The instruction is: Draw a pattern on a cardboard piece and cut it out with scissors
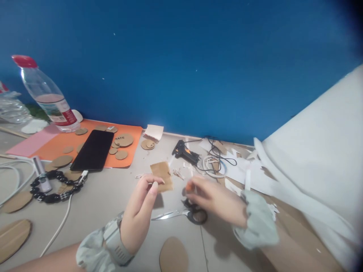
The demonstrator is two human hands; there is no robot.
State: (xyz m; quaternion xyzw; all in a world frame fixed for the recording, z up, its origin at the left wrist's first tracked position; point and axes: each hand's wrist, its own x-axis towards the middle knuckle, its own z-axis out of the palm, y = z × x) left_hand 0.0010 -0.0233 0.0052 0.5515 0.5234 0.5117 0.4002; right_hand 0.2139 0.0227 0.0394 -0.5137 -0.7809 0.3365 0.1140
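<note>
Near the middle of the table, my left hand (141,206) pinches a small square piece of brown cardboard (163,170) between thumb and fingers. The cardboard is tilted up off the table. To its right, my right hand (208,196) has its fingers closed around a small orange thing (189,186), blurred and too small to name. Below my right hand lie scissors (171,215) with dark handles, blades pointing left; part of the handles is hidden by the hand. A black glue gun (185,152) lies behind both hands.
A bottle (55,100) stands at the back left beside an orange sheet (129,145) bearing a black phone (93,150) and cardboard discs (124,140). A beaded bracelet (52,198), cables (64,223), an oval cardboard piece (174,255) and paper scraps (252,173) lie around. A blue wall (181,75) rises behind.
</note>
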